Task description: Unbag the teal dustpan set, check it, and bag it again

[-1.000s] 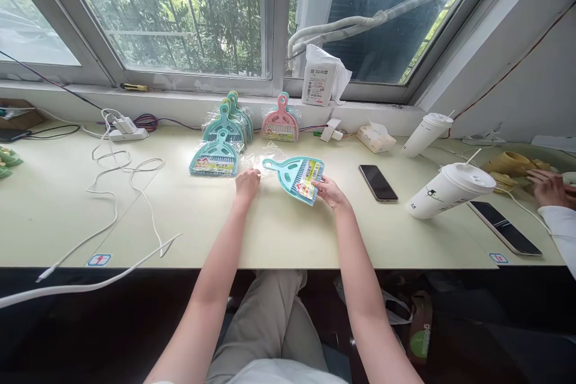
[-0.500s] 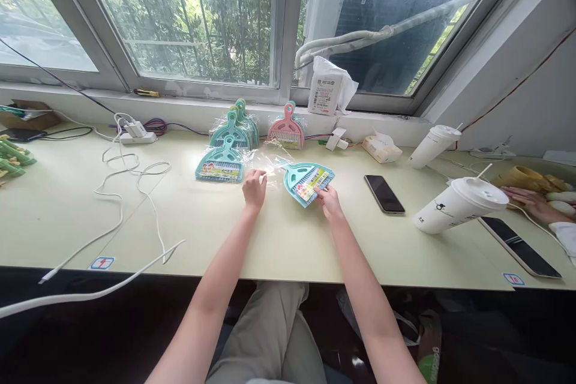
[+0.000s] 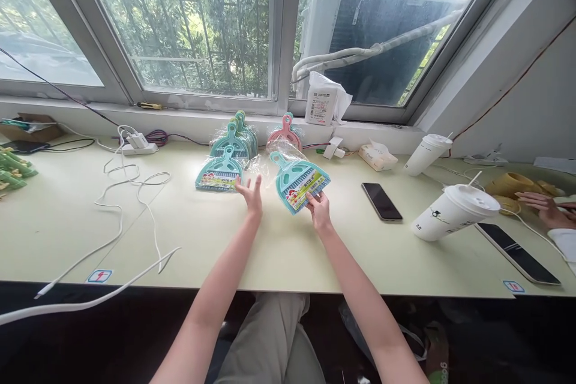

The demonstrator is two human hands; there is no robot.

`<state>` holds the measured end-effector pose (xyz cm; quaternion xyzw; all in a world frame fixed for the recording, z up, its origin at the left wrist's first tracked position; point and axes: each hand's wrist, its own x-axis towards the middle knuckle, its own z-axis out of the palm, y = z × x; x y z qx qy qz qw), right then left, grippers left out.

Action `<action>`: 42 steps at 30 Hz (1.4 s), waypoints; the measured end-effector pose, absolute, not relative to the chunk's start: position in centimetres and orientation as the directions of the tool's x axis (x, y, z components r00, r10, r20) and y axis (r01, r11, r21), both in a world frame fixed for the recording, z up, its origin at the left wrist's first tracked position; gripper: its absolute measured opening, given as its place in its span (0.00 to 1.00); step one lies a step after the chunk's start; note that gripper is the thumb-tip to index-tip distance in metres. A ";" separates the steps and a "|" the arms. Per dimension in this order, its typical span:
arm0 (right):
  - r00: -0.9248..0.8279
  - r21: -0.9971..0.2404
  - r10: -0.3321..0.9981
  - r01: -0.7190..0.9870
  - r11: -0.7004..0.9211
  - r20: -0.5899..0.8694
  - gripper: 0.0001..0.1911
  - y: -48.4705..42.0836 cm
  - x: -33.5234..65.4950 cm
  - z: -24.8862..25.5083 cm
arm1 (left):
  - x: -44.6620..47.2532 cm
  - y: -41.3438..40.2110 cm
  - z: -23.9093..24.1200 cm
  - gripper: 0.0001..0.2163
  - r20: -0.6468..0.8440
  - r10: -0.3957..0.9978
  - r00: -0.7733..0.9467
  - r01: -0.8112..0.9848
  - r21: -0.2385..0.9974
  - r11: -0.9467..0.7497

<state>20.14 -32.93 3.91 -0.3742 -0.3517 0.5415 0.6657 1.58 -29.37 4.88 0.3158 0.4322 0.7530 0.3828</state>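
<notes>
Above the middle of the pale surface (image 3: 288, 252), in the head view, the right hand (image 3: 318, 211) pinches the lower edge of a teal dustpan (image 3: 297, 183) and holds it tilted up off the surface, handle pointing up and to the left, its bright label facing the camera. A clear bag (image 3: 265, 163) hangs loosely around its handle end. The left hand (image 3: 252, 192) is open, fingers spread, palm turned toward the bag and just beside it; whether it touches the plastic cannot be told. Just left of that hand a second teal dustpan (image 3: 218, 174) lies flat in its wrapper, and behind it a stack of teal ones (image 3: 236, 138) leans toward the window sill, with a pink one (image 3: 284, 132) next to them. To the right lie a dark phone (image 3: 381, 201), a white cup (image 3: 452, 211) with a straw, a second cup (image 3: 426, 153) farther back, and a tissue pack (image 3: 377, 156). White cables (image 3: 130, 192) loop across the left side. At the far right edge another person's hand (image 3: 542, 209) rests near yellow objects (image 3: 513, 183).
</notes>
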 end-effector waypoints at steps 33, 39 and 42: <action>0.259 -0.886 0.965 -0.437 0.154 0.040 0.20 -32.7 20.6 4.0 | 6.0 -30.3 3.3 0.19 0.043 0.947 0.318 -0.571 0.806 0.156; 0.147 -0.894 0.987 -0.432 0.116 0.057 0.19 -32.7 20.3 3.9 | 5.1 -30.5 4.2 0.20 0.030 0.968 0.249 -0.603 0.787 0.131; 0.124 -0.886 0.991 -0.452 0.104 0.053 0.20 -32.8 20.5 4.2 | 4.9 -30.7 4.9 0.20 0.084 0.962 0.261 -0.603 0.792 0.095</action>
